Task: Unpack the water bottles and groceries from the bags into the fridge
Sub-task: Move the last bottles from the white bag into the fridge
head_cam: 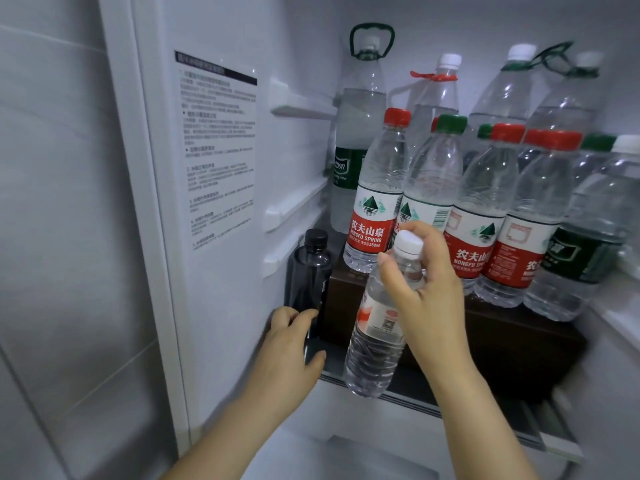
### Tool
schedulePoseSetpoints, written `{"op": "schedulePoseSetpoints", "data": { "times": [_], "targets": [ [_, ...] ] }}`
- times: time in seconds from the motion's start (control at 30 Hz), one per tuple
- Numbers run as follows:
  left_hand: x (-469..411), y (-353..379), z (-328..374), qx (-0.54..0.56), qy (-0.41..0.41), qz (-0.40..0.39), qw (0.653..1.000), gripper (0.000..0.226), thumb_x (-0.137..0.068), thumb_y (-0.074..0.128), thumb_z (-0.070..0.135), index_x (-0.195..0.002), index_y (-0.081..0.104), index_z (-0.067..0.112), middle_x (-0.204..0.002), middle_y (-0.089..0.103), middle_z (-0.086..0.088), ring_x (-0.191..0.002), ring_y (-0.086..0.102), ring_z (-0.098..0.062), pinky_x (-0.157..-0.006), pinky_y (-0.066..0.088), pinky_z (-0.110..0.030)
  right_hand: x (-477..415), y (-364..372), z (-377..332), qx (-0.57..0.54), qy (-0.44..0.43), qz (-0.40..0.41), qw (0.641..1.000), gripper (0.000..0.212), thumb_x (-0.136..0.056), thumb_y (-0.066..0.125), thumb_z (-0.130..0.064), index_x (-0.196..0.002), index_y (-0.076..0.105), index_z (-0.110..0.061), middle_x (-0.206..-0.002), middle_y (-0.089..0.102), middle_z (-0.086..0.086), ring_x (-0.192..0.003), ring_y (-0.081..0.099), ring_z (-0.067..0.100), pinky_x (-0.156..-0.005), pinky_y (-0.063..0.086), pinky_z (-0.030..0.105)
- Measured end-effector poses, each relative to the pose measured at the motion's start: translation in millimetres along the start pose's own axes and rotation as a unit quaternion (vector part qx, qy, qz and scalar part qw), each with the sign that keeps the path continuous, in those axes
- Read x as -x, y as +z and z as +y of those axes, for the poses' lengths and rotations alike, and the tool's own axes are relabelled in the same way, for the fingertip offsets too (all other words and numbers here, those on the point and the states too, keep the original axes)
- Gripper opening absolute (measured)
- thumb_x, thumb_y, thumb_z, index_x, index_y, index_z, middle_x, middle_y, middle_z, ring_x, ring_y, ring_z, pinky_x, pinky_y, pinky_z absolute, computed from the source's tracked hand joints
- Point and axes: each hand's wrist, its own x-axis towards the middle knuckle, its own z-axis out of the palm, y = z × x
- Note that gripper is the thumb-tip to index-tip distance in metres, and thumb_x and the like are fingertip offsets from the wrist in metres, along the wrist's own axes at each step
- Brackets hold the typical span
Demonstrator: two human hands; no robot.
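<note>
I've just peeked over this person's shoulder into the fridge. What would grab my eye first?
First, the crowd of water bottles with red and green caps, standing on a dark brown box across the middle and right of the fridge. In front of them the right hand holds a white-capped bottle by its neck, tilted, while the left hand grips a black bottle low at the left.

White-capped bottle (pixel 375 341): thin clear plastic, ribbed, glossy; cap smooth white plastic. Dark bottle (pixel 308 271): smoky translucent plastic, slight sheen, black cap duller. Shelf bottles (pixel 485 209): clear shiny plastic, glossy film labels. Brown box (pixel 502 344): matt, wood-like. Fridge wall (pixel 221 306): smooth white plastic, soft gloss. Instruction sticker (pixel 218 150): glossy film.
</note>
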Motion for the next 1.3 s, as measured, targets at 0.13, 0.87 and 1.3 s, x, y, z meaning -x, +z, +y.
{"op": "schedulePoseSetpoints", "data": {
  "times": [0.13,0.87,1.3],
  "targets": [
    [-15.7,4.2,2.2,0.018,-0.021,-0.016,0.999,0.075,-0.078,0.073,0.033,-0.142,0.037,0.020,-0.128,0.032,0.003,-0.107,0.049,-0.009,-0.098,0.036,-0.013,0.5,-1.0,0.8,-0.006,-0.004,0.002,1.000,0.031,-0.091,0.063,-0.018,-0.116,0.050,-0.032,-0.104,0.061,-0.013,-0.095,0.060,0.000,-0.079,0.047,0.010],
    [-63.8,5.1,7.4,0.067,-0.075,-0.057,0.993,0.092,-0.078,0.073,0.041,-0.150,0.017,0.027,-0.159,0.008,0.007,-0.144,0.018,-0.014,-0.112,0.023,-0.030,-0.6,-0.2,4.0,-0.005,-0.012,0.002,1.000,0.031,-0.091,0.062,-0.019,-0.117,0.050,-0.030,-0.104,0.060,-0.014,-0.095,0.060,0.001,-0.080,0.047,0.010],
    [-6.3,-12.1,3.3,0.136,-0.039,-0.003,0.990,0.066,-0.082,0.068,0.036,-0.140,0.039,0.030,-0.143,0.044,0.010,-0.130,0.042,-0.006,-0.108,0.041,-0.037,1.3,10.7,2.0,-0.038,-0.016,0.042,0.998,0.025,-0.094,0.058,-0.017,-0.116,0.052,-0.027,-0.099,0.061,-0.017,-0.091,0.060,0.000,-0.075,0.047,0.010]
  ]
}}
